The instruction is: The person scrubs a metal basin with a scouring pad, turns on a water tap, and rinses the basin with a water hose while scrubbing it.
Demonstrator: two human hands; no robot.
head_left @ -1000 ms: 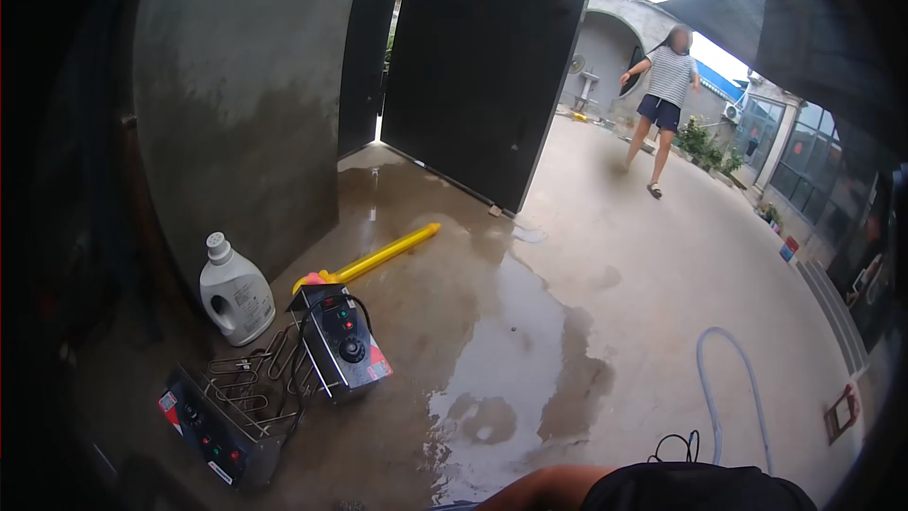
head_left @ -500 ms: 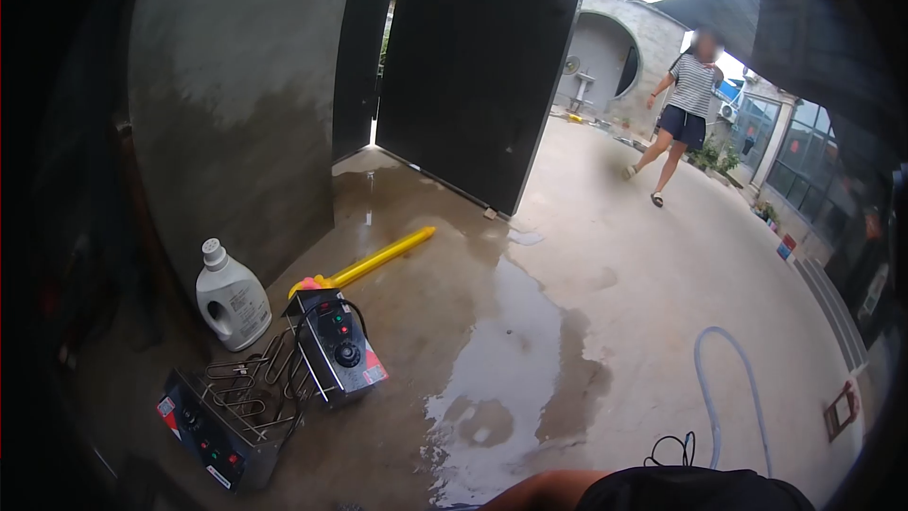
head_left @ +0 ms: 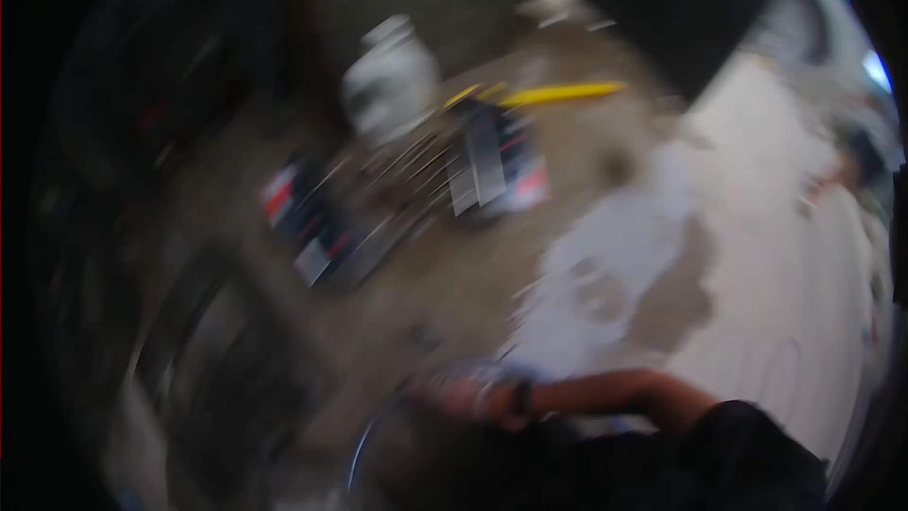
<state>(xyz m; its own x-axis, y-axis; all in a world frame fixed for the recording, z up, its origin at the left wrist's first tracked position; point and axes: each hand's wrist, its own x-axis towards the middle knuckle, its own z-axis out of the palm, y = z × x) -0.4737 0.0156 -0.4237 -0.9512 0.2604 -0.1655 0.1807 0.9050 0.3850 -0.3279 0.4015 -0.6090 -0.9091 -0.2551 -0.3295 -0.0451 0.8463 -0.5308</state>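
Note:
My right hand (head_left: 463, 397) reaches in from the lower right, with a dark band on its wrist. It is closed around a thin, bluish clear hose (head_left: 359, 449), which arcs down from the fingers; motion blur smears the fingers themselves. Beyond the hand, two black control boxes with bent metal heating rods (head_left: 416, 166) lie on the wet floor. One control box (head_left: 317, 218) is on the left, the other control box (head_left: 506, 156) on the right. A white jug-like bottle (head_left: 390, 85) stands behind them. My left hand is out of view.
A yellow stick-like object (head_left: 567, 93) lies behind the boxes. Water puddles on the concrete floor (head_left: 605, 270). A dark gate panel (head_left: 662, 9) stands at the back. A blurred person (head_left: 856, 161) is at the far right. A dark bulky shape (head_left: 246, 360) sits at lower left.
The view has swung down and left, so the boxes and bottle sit higher and further right in it. My right hand has come into view with the hose.

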